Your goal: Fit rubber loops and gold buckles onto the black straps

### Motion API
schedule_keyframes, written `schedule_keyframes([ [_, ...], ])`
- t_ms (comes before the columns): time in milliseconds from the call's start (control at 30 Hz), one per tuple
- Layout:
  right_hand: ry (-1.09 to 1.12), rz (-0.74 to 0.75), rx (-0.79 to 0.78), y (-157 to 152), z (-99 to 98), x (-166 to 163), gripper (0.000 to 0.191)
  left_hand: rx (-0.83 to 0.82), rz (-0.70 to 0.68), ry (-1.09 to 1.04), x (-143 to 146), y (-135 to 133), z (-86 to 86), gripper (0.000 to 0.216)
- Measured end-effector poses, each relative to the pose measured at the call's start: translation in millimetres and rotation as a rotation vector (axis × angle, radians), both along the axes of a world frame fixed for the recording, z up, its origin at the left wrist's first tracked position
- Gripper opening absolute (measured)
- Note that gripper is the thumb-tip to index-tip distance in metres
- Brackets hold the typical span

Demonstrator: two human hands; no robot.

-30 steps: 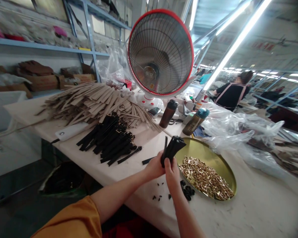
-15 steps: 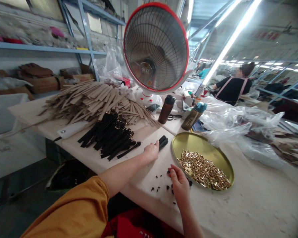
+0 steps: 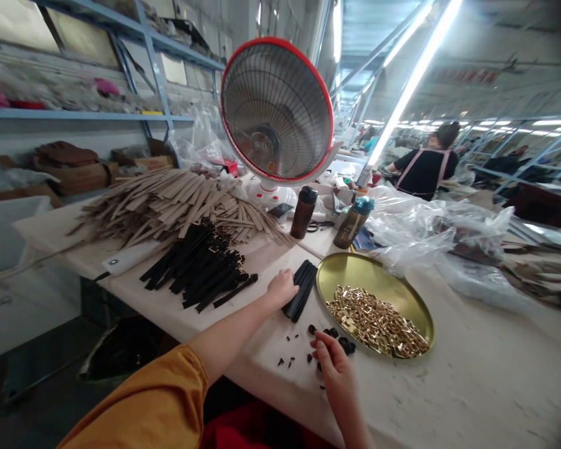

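Observation:
My left hand (image 3: 283, 289) is closed at the left edge of a bundle of flat black strips (image 3: 303, 292). Its fingertips are partly hidden, so whether they hold one strip or several is unclear. Closer to me, my right hand (image 3: 335, 362) has its thumb bent in towards the fingers, and whatever may be between them is too small to make out. Small round black pieces (image 3: 345, 344) lie just beyond its fingers. To the left is a pile of black straps (image 3: 210, 265) with gold-coloured buckles. A gold oval tray (image 3: 418, 296) holds many small gold-coloured metal pieces (image 3: 378, 319).
A round red-rimmed heater (image 3: 277, 109) stands at the back, beside a heap of beige strips (image 3: 168, 202). Two bottles, one dark brown (image 3: 303, 212) and one blue-capped (image 3: 354, 222), stand behind the tray. Clear plastic (image 3: 430, 237) lies at the right; a person (image 3: 425, 165) is farther off.
The black bundle shows more of its length, with my left hand now at its left edge. My right hand has lowered slightly, uncovering more round black pieces. The camera view has shifted.

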State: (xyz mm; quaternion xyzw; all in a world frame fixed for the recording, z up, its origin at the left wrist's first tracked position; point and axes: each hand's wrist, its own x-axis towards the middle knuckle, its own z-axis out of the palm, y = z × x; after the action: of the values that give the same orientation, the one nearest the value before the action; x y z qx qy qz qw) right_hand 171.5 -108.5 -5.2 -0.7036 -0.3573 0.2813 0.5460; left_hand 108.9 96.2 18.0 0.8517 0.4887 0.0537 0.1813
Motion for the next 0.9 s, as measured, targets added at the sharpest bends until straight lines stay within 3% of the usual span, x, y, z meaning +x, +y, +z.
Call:
schedule_keyframes([
  [200, 0.033, 0.031, 0.008, 1, -4.1, -8, 0.041, 0.058, 0.004, -0.001, 6, -6, -5.7, 0.030],
  [400, 0.051, 0.013, -0.009, -6, -8.5, -6, 0.039, 0.089, -0.022, -0.020, 17, -13, 3.7, 0.032],
  [600, 0.041, 0.029, 0.004, -7, -9.2, -10, 0.039, -0.019, -0.026, 0.004, 28, -20, 8.1, 0.038],
  [733, 0.067, 0.036, 0.007, -8, -7.9, -15, 0.039, -0.078, 0.012, -0.021, 31, -20, 10.7, 0.030],
  [900, 0.104, 0.037, -0.002, -23, -2.8, -23, 0.039, -0.128, 0.000, -0.144, 18, -19, 27.2, 0.022],
])
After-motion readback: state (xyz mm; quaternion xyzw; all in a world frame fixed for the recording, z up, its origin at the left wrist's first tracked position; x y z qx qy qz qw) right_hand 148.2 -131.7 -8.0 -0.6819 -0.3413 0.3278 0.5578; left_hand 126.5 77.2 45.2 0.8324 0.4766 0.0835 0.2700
